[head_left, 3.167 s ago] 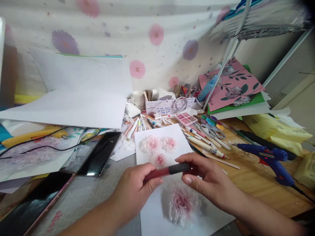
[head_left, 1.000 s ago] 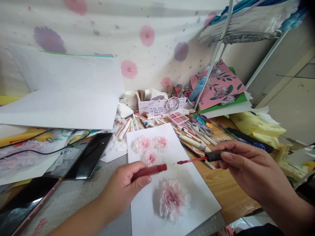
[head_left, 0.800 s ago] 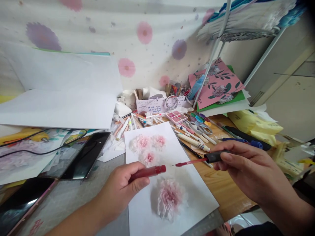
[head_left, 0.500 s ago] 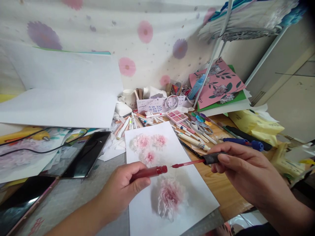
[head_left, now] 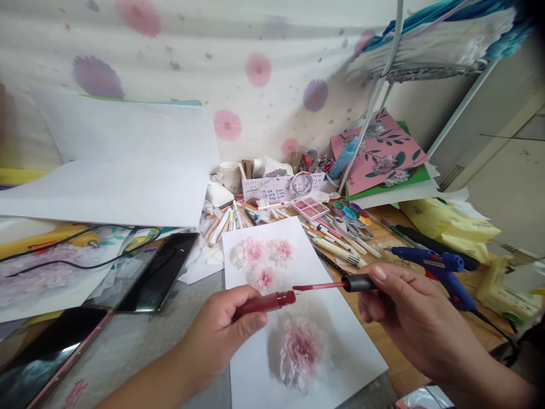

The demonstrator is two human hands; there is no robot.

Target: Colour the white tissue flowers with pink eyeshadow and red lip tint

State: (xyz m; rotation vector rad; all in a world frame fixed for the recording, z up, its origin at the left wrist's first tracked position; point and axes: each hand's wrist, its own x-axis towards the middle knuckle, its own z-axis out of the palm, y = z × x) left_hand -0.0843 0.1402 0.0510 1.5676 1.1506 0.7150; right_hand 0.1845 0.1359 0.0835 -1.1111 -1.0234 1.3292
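My left hand (head_left: 230,329) is closed round a dark red tube (head_left: 266,304), its open mouth pointing right. Between finger and thumb, my right hand (head_left: 404,301) pinches the black cap (head_left: 360,283) of a red applicator wand (head_left: 319,287). The wand's tip points left, just above the tube's mouth, with no clear contact visible. Both are over a white sheet (head_left: 353,352) bearing pink and white ruffled flowers: a large one (head_left: 300,349) below the hands and three smaller ones towards the top, such as the one at the upper left (head_left: 251,251).
Two dark phones (head_left: 159,272) lie at the left near a yellow glue gun (head_left: 55,238). Markers (head_left: 340,247), a pink palette (head_left: 310,208) and scissors lie behind the sheet. A blue glue gun (head_left: 438,261) is beyond my right hand. Pink floral card (head_left: 378,150) leans at the back right.
The wand's tip has shifted slightly up and left relative to the tube, from in front of its mouth to just above it. The view has shifted, and more of the blue glue gun shows.
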